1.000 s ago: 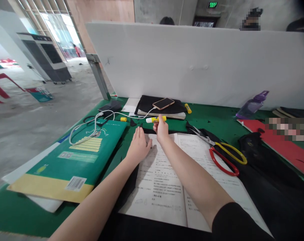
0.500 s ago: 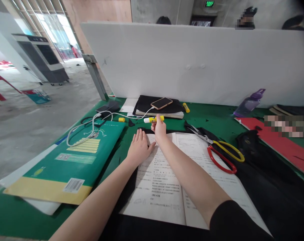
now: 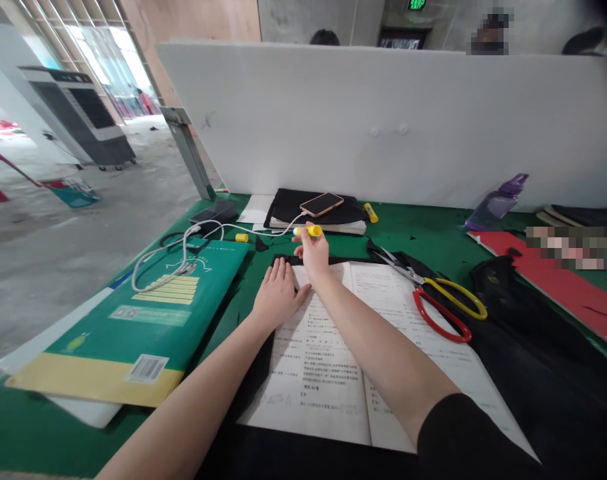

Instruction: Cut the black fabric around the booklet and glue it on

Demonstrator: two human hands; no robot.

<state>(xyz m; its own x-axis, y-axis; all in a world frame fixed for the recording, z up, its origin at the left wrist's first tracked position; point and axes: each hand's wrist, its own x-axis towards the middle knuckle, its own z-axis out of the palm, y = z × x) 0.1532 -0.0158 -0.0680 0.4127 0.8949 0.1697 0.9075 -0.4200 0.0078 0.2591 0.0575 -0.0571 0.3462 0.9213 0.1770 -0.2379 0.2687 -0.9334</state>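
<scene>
The whole working area is carried by a green desk (image 3: pixel 396 230). A black cloth (image 3: pixel 523 380) is spread under the open book (image 3: pixel 338 380) and reaches out past its right side. To the left of the open book, a green book (image 3: pixel 138 323) is laid with a cable across its far end. The scissors (image 3: pixel 417 279) are rested over the open book's far right corner, their blades parted. At the open book's far left corner, the left hand (image 3: pixel 277 292) is laid flat, its fingers extended; nothing is held by it. The right hand (image 3: pixel 313 255) is raised at the open book's far edge, and its grip is clamped on the glue stick (image 3: pixel 311 231), which is held just beyond that edge. The glue stick can be judged light and stiff, with a smooth barrel that might roll or slip; it is best taken by the middle of the barrel, with the white end kept free, since any glue would be soft and easily smeared. A small yellow cap (image 3: pixel 241 238) is seen beyond the open book, to its left.
</scene>
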